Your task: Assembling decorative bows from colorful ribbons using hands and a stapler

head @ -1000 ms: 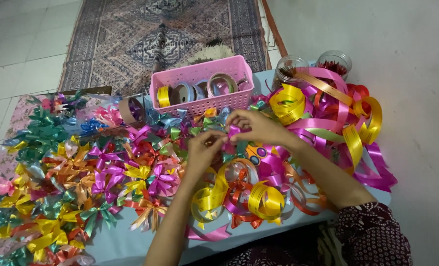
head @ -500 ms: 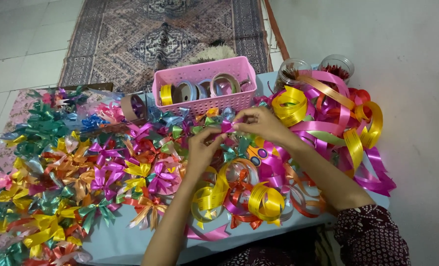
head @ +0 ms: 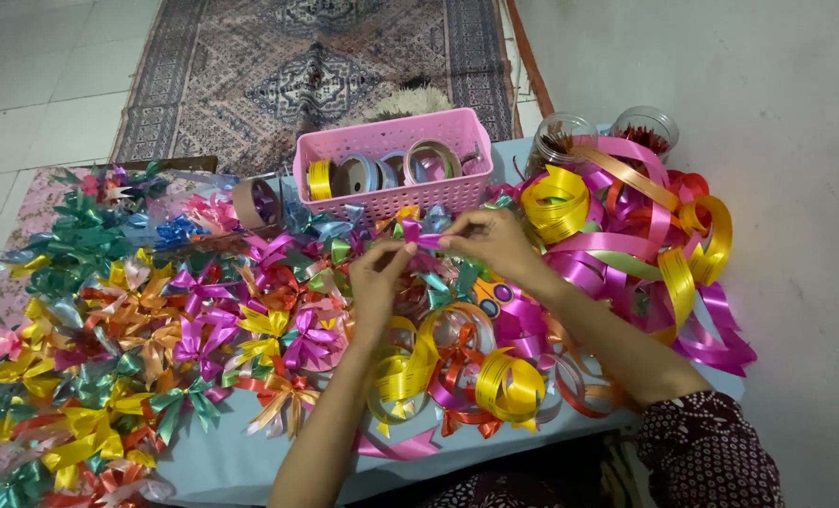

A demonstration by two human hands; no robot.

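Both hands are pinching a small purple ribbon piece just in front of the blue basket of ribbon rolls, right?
Not quite: the basket is pink, not blue, as the head view shows. The rest holds: the left hand and right hand both pinch the small purple ribbon piece just in front of that basket of ribbon rolls.

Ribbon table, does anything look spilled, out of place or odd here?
Loose ribbon coils tumble in a tangle past the table's right edge onto the floor. Otherwise nothing odd: pink basket upright, bows heaped left, both hands pinching a small purple ribbon.
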